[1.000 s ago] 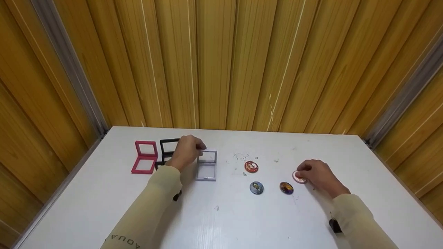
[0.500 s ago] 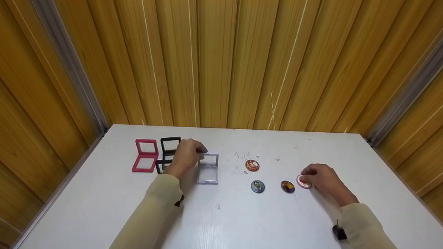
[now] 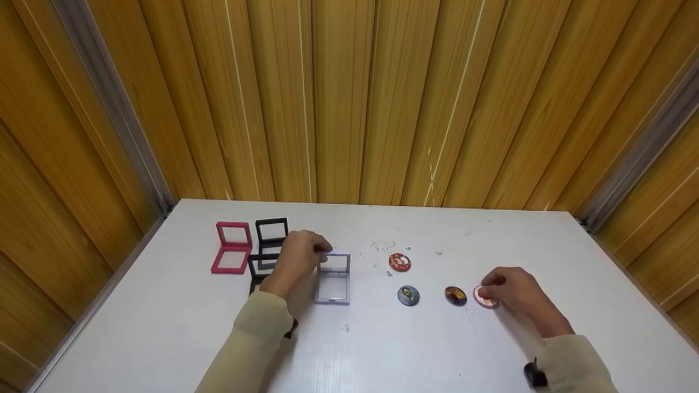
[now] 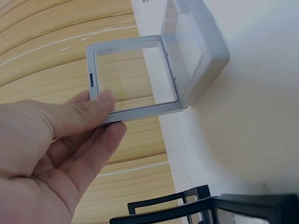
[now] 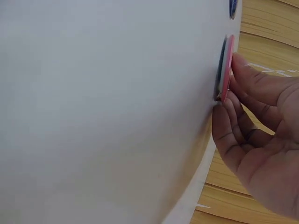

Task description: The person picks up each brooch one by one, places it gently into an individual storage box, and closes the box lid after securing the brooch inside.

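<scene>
My left hand (image 3: 299,256) pinches the upright lid of a grey hinged display frame (image 3: 333,301) with clear panes. In the left wrist view, the thumb and fingers of this left hand (image 4: 70,140) hold the corner of the grey frame (image 4: 145,111), its base standing on the table. My right hand (image 3: 516,292) holds a round pink-rimmed button badge (image 3: 485,299) at table level. Seen in the right wrist view, the right thumb is on the face of the badge (image 5: 227,65) and the fingers are at its edge.
Left of the grey frame stand a pink open frame (image 3: 230,261) and two black ones, the rear black frame (image 3: 272,230) and the nearer black frame (image 3: 262,266), partly hidden. Between the hands lie a red badge (image 3: 400,262), a blue badge (image 3: 408,295) and a dark multicoloured badge (image 3: 455,296).
The left hand has drawn the grey frame a little nearer and to the right. My right hand has moved right and nearer along with the pink-rimmed badge.
</scene>
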Tool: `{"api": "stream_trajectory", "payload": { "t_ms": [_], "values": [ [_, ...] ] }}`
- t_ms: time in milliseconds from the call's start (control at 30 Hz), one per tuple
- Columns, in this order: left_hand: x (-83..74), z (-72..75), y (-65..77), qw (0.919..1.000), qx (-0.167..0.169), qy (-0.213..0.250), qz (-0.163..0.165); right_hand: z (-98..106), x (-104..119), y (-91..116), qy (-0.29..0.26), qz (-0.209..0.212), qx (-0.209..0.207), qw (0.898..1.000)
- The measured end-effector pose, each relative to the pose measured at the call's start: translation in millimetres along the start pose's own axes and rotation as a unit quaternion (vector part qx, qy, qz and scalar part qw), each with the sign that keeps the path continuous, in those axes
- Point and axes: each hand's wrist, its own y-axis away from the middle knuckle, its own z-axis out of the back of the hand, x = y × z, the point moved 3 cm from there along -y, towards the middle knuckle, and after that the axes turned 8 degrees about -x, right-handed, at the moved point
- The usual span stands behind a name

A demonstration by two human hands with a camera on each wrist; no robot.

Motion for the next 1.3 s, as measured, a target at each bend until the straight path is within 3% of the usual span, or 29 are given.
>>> {"api": "stream_trajectory", "payload": {
  "t_ms": [367, 533, 767, 1300],
  "values": [
    [-8.9, -7.7, 13.5, 0.9997, -0.008, 0.003, -0.025, -2, 3, 12, -0.002, -0.044, 0.010, 0.999],
    [-14.7, -10.2, 17.6, 0.9999, 0.006, 0.004, -0.015, -3, 6, 19, -0.004, -0.046, 0.007, 0.999],
    [-19.7, -15.0, 24.6, 0.9991, 0.023, -0.001, -0.036, -12, 15, 27, -0.002, -0.048, 0.012, 0.999],
    [-32.8, -18.0, 26.6, 0.9975, 0.057, 0.018, -0.037, -23, 40, 37, 0.008, -0.034, 0.000, 0.999]
  ]
}}
